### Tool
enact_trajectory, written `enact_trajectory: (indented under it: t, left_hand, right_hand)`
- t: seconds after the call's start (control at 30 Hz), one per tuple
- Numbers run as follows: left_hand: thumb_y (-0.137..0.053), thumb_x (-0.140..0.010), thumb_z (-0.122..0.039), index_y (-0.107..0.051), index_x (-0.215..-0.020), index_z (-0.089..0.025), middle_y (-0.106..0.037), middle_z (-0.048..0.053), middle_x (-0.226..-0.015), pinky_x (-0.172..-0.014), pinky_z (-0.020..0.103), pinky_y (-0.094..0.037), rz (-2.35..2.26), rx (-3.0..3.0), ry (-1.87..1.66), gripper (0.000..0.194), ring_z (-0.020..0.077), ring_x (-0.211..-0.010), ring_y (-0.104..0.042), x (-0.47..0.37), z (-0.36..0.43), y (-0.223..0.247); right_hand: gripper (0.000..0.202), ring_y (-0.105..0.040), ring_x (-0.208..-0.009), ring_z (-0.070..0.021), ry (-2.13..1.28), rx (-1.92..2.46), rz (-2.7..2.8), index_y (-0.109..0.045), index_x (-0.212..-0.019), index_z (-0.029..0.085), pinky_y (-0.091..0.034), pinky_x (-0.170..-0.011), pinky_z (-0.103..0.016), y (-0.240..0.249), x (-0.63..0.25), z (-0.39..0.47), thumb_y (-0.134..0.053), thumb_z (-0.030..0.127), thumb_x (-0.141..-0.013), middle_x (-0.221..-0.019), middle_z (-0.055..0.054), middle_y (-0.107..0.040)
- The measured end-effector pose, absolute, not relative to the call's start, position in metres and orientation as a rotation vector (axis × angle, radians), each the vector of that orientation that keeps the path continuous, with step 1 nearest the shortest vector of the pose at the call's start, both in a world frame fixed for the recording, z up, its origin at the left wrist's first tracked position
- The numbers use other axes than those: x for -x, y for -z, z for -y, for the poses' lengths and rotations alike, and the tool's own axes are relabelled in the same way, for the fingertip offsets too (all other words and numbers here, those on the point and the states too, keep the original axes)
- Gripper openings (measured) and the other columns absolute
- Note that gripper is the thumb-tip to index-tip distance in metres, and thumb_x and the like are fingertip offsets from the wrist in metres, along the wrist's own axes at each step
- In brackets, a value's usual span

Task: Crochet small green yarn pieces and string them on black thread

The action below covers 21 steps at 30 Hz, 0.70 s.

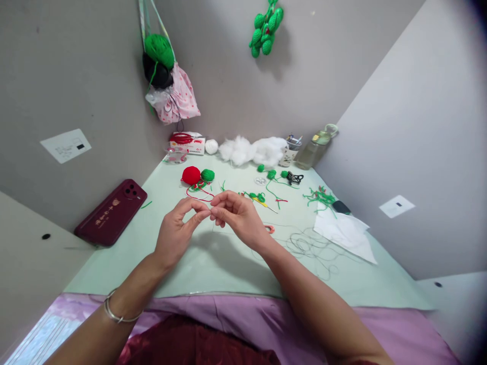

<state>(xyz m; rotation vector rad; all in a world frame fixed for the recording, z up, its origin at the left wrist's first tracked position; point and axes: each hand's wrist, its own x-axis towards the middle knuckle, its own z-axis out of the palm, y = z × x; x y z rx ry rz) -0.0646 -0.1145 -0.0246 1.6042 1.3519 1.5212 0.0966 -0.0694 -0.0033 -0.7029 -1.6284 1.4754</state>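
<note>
My left hand (175, 230) and my right hand (239, 219) meet over the middle of the table, thumbs and forefingers pinched tip to tip. What sits between the fingertips is too small to make out. A faint thin strand hangs just below them. Grey thread (310, 246) lies in loose loops on the table to the right. Just beyond my hands are a yellow-handled crochet hook (262, 202) and small green yarn pieces (255, 196). An orange-red ring-shaped item (270, 229) lies by my right wrist.
Red yarn ball (190, 175), green yarn ball (207, 175) and white stuffing (253, 151) lie farther back. A bottle (315, 147) stands at back right; white sheets (340, 230) and green scraps (321, 196) lie right. A dark red phone (112, 213) leans left.
</note>
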Motion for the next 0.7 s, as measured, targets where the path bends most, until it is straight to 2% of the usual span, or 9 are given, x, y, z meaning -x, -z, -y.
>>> enact_trajectory:
  t: [0.23,0.33,0.43,0.53,0.7]
  left_hand:
    - [-0.063,-0.089,-0.033,-0.066,-0.075,-0.025,-0.064,0.000,-0.080,-0.084,0.032,-0.040,-1.307,-1.812,-1.527,0.016,0.0210,-0.083,-0.055,0.066,0.104,0.009]
    - [-0.064,-0.088,-0.035,-0.065,-0.075,-0.025,-0.063,0.001,-0.079,-0.086,0.034,-0.041,-1.262,-1.723,-1.548,0.016,0.0213,-0.082,-0.055,0.060,0.097,-0.002]
    - [-0.062,-0.089,-0.041,-0.066,-0.087,-0.024,-0.064,0.003,-0.087,-0.087,0.033,-0.044,-1.141,-1.539,-1.546,0.017,0.0210,-0.088,-0.057,0.051,0.089,-0.008]
    - [-0.059,-0.091,-0.044,-0.065,-0.097,-0.024,-0.065,0.004,-0.100,-0.093,0.032,-0.044,-1.008,-1.406,-1.485,0.022,0.0203,-0.101,-0.059,0.041,0.083,-0.007]
    - [-0.077,-0.077,-0.036,-0.063,-0.098,-0.022,-0.065,0.005,-0.105,-0.097,0.035,-0.044,-0.949,-1.355,-1.413,0.029,0.0219,-0.106,-0.060,0.017,0.077,0.003]
  right_hand:
    - [0.014,-0.060,-0.065,-0.0100,-1.519,0.757,1.872,-0.069,-0.087,0.016,-0.051,-0.064,-0.025,-0.019,-0.112,0.055,-0.065,0.028,-0.085,-0.073,0.000,-0.065]
    - [0.012,-0.060,-0.062,-0.0101,-1.463,0.774,1.981,-0.071,-0.082,0.015,-0.051,-0.061,-0.025,-0.034,-0.119,0.048,-0.065,0.025,-0.084,-0.071,-0.001,-0.066]
    - [0.013,-0.056,-0.057,-0.0084,-1.339,0.763,1.970,-0.072,-0.079,0.016,-0.047,-0.055,-0.023,-0.049,-0.126,0.043,-0.066,0.026,-0.084,-0.070,-0.001,-0.067]
    - [0.015,-0.054,-0.057,-0.0082,-1.254,0.719,1.874,-0.073,-0.079,0.017,-0.045,-0.055,-0.024,-0.061,-0.133,0.040,-0.071,0.032,-0.082,-0.070,0.000,-0.067]
    - [0.016,-0.055,-0.058,-0.0088,-1.238,0.676,1.706,-0.073,-0.078,0.019,-0.048,-0.058,-0.025,-0.072,-0.142,0.037,-0.075,0.034,-0.079,-0.072,-0.001,-0.069]
